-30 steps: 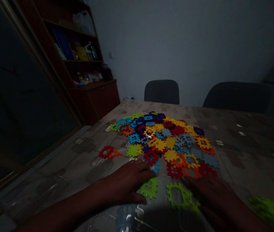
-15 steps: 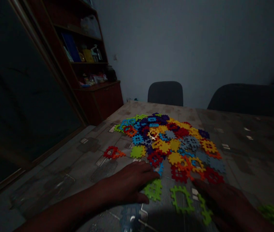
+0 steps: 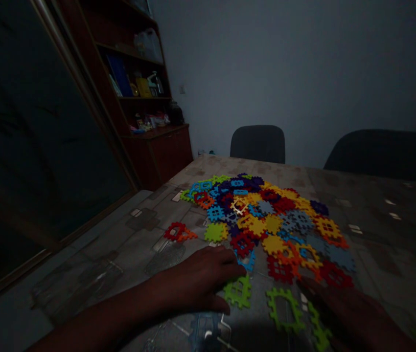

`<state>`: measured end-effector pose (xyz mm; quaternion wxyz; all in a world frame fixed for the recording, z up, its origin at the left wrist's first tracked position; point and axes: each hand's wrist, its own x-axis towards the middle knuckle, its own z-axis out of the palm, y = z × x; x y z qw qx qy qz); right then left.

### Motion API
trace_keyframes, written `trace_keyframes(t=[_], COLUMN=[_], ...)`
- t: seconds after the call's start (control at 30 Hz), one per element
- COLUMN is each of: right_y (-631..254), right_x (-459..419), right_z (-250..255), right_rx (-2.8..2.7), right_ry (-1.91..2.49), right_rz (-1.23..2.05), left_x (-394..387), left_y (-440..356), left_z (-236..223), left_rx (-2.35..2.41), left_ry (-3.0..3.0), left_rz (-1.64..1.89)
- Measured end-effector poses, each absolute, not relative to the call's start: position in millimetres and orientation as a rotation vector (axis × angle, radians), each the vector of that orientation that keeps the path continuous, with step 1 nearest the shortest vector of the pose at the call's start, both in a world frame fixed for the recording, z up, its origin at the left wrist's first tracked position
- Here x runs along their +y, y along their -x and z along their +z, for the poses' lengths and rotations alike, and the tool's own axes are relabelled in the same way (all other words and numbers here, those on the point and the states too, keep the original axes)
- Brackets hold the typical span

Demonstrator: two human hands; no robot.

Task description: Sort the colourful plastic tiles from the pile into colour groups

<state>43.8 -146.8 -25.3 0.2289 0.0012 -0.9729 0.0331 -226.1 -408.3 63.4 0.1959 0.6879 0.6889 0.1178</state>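
Note:
A heap of interlocking plastic waffle-block pieces in red, yellow, blue, green, orange and purple covers the middle of the tabletop. My left hand lies palm down at its near edge, holding nothing, fingertips beside a blue piece and just above a green piece. My right hand, dim in shadow, rests at the near right, its fingers close to a red piece. A green frame-shaped piece lies left of that hand. A pale blue piece lies under my left wrist.
A small red-and-orange cluster lies apart, left of the heap, on the patterned table. Beyond the table stand two dark chairs. A wooden shelf unit stands at the back left, and a dark glass panel fills the left.
The whole scene drifts right and down in the view as my head turns. My hands stay in about the same place relative to the pieces, and no piece is picked up.

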Motion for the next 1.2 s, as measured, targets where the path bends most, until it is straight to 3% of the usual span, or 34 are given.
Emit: trace_keyframes(t=[0.5,0.87,1.2], right_y=[-48.8,-41.0,-38.0], right_x=[-152.5,-155.3,-149.1], right_z=[-7.3,-7.7,-12.5], right_rx=[-2.740,-2.703,-2.711], right_ry=[0.059,-0.032,0.016], right_rz=[0.105,0.022,-0.146], left_x=[-423.4,-435.0,-455.6], left_y=[285.6,209.0,206.8], left_z=[91.2,90.3,76.7], left_rx=[2.165,1.965,2.080], left_ry=[-1.702,-1.839,-1.669], left_rz=[0.457,0.105,0.193])
